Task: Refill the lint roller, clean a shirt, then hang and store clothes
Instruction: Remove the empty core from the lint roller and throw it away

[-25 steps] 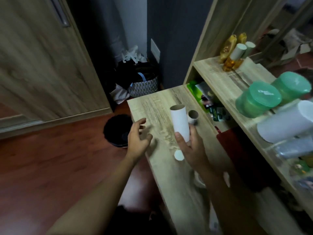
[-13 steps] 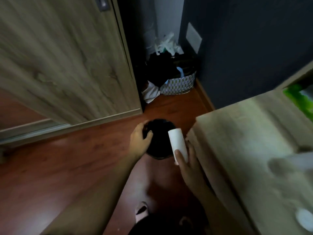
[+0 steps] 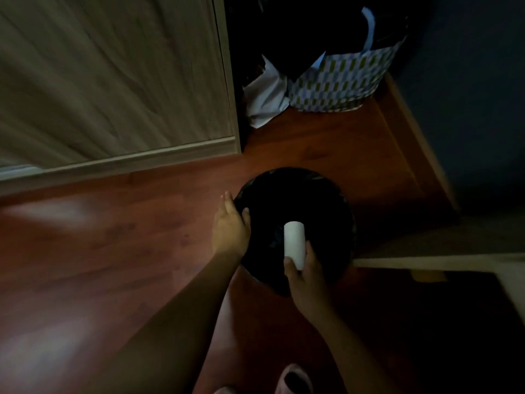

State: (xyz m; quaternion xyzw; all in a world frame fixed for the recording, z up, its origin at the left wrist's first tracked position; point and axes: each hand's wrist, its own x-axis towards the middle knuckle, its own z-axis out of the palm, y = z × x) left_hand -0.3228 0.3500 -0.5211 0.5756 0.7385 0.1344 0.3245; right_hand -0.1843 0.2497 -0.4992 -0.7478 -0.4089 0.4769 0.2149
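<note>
Step in hand, as I judge it: discarding a spent lint-roller core before the refill goes on. The right hand (image 3: 305,275) pinches the lower end of a white tube (image 3: 294,241), thumb on the left side and fingers wrapped behind on the right. The tube points up and away from the wrist. It hangs over the open mouth of a black bin (image 3: 326,194), above the near half and closer to the near rim than to the centre. The left hand (image 3: 230,228) lies against the bin's left rim with fingers loosely extended and thumb over the edge. It seems to steady the bin, but the dark liner hides whether it grips anything. To do this well, carry the tube a little farther toward the centre of the mouth, tip it downward and simply let the fingers open. A drop from this near the rim risks a bounce onto the floor (image 3: 113,251). Keep the left hand clear of the fall line. The tube is plain, matte, off-white and cylindrical, with no sticky sheet or print visible. It looks light and stiff like cardboard, though the dim light makes the material uncertain. The bin's inside reads as pure black and its contents cannot be made out. The bin stands on reddish wood flooring near a pale wooden door panel (image 3: 113,81). A patterned bag (image 3: 341,81) sits in the far corner, well apart from the bin. The pale edge of a surface (image 3: 426,261) shows to the right.
</note>
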